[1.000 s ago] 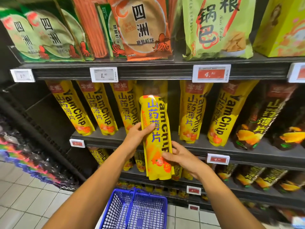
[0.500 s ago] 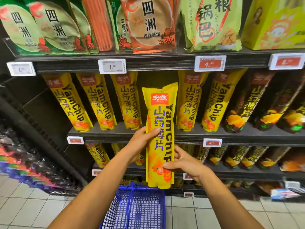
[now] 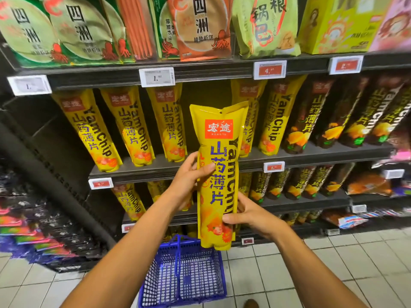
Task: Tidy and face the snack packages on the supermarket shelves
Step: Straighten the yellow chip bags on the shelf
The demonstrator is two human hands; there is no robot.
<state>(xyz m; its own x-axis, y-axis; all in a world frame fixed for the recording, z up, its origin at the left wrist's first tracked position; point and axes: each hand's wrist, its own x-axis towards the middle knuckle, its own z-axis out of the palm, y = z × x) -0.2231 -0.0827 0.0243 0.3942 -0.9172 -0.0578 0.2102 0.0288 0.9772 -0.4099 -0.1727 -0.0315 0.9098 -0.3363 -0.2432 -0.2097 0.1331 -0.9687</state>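
Place: a supermarket snack aisle.
Shelving: dark metal shelves (image 3: 289, 157) in several tiers, stocked front to back.
Price tags: white and red electronic labels (image 3: 157, 77) clipped along each shelf edge, one reading 1.40.
Stock: rows of identical tall yellow "YamChip" bags (image 3: 131, 127) leaning side by side, dark brown bags of the same shape (image 3: 304, 121) to their right, and green and orange printed snack packs (image 3: 200, 27) on the tier above.
Basket: a blue plastic mesh shopping basket (image 3: 184, 278) on the floor.
Floor: pale square tiles (image 3: 333, 263).
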